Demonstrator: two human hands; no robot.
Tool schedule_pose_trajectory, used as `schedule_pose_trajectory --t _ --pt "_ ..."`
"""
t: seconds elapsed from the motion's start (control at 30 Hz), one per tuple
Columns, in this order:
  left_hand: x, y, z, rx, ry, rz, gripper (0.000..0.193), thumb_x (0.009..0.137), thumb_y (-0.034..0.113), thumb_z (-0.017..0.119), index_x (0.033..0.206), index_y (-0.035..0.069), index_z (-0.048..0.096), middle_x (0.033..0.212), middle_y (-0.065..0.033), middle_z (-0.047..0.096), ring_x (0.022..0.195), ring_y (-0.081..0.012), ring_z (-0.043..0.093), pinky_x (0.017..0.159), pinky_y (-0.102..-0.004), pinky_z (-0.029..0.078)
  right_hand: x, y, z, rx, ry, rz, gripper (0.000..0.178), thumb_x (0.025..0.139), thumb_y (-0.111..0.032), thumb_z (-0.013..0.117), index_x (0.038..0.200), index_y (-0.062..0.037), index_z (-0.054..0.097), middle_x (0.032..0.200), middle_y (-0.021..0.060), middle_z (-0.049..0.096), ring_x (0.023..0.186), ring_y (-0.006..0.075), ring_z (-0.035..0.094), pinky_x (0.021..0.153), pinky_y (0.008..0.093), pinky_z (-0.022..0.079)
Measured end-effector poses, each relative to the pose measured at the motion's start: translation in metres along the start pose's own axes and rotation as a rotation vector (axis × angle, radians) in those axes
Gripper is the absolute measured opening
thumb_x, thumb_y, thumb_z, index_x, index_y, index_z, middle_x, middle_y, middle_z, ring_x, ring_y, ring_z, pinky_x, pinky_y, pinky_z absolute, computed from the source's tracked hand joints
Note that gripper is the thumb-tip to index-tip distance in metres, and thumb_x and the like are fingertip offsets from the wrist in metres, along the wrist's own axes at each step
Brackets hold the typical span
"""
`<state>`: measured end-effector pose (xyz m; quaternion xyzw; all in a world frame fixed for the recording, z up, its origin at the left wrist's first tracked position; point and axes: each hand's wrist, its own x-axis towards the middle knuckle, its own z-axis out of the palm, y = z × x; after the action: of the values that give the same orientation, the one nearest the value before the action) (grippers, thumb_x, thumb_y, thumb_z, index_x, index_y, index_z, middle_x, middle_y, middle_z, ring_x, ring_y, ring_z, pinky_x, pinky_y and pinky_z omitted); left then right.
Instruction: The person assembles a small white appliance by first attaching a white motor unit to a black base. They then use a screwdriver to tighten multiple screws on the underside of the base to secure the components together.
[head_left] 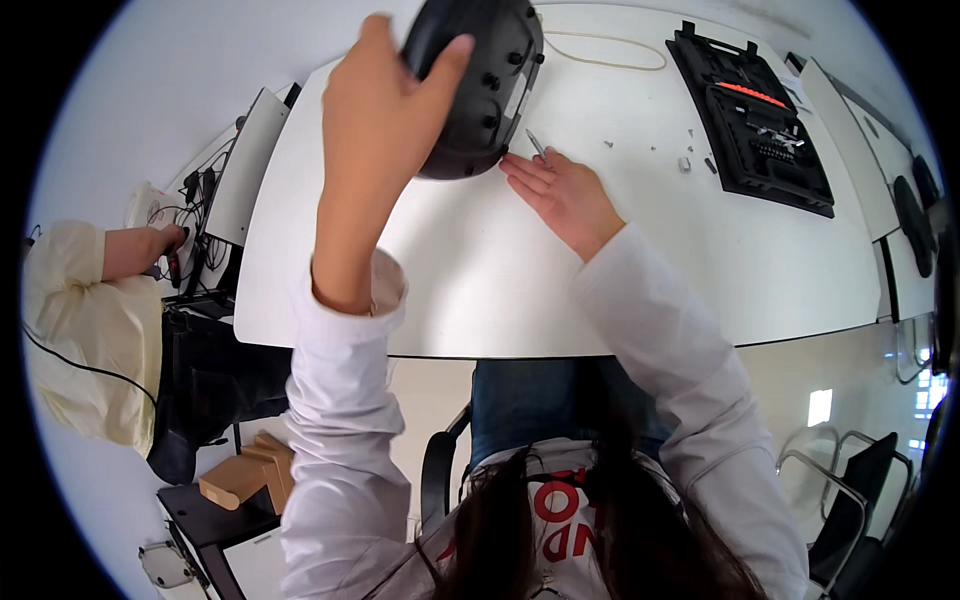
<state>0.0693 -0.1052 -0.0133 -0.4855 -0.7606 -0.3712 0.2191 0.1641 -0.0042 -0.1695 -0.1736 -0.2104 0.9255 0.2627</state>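
My left hand (375,125) grips a black, rounded plastic device (478,105) by its left side, raised over the white table (480,270). Several short round knobs or feet stick out of the device's face; its exact kind I cannot tell, and its top runs out of view. My right hand (565,195) is stretched out flat beside the device's lower end, fingertips at its edge. Just beyond those fingers lies a slim silver, pen-like tool (535,142). Small screws (608,145) are scattered to the right, along with a little metal piece (684,164) and a small black piece (710,165).
An open black tool case (765,150) with bits and an orange strip lies at the far right. A pale cord loop (610,67) rests at the back. To the left, another person's hand (170,240) is among black cables. A chair (850,500) stands lower right.
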Motion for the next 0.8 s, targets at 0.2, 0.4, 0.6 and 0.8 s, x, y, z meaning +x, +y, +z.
schedule_pose_trajectory --t 0.2,0.4,0.6,0.8 --pt "-0.063 -0.019 -0.003 -0.413 0.273 -0.154 0.039 0.084 0.03 0.064 0.101 -0.003 0.052 0.085 -0.0084 0.057 0.077 -0.0139 0.051 0.073 -0.0246 0.042 -0.037 -0.026 0.002 -0.504 -0.067 -0.166 0.03 0.095 -0.022 0.043 0.103 0.0064 0.042 0.1 0.0196 0.061 0.096 0.0237 0.061 0.085 0.0299 0.048" --pt "-0.124 -0.025 0.016 -0.758 0.577 -0.376 0.047 0.088 0.03 0.059 0.117 -0.002 0.043 0.117 -0.0143 0.049 0.101 -0.0192 0.049 0.089 -0.0293 0.038 -0.066 -0.02 0.018 -0.897 -0.034 -0.554 0.013 0.086 -0.015 0.059 0.083 -0.0026 0.06 0.073 0.0044 0.062 0.066 0.0085 0.056 0.055 0.0208 0.046" --pt "-0.165 -0.029 0.029 -0.899 0.699 -0.508 0.062 0.09 0.037 0.053 0.134 0.002 0.028 0.134 -0.0155 0.038 0.117 -0.0273 0.046 0.098 -0.0336 0.038 -0.071 -0.011 0.032 -1.008 -0.073 -0.731 0.008 0.082 -0.009 0.062 0.086 -0.0043 0.067 0.081 0.0046 0.064 0.069 0.0126 0.06 0.056 0.022 0.048" --pt "-0.183 -0.03 0.028 -1.21 0.68 -0.561 0.057 0.093 0.036 0.047 0.137 0.007 0.027 0.139 -0.0101 0.034 0.124 -0.0248 0.038 0.104 -0.0369 0.03 -0.073 0.002 0.028 -1.119 -0.113 -0.771 0.008 0.08 -0.005 0.063 0.088 -0.0032 0.065 0.082 0.0059 0.064 0.07 0.0152 0.062 0.058 0.0245 0.051"
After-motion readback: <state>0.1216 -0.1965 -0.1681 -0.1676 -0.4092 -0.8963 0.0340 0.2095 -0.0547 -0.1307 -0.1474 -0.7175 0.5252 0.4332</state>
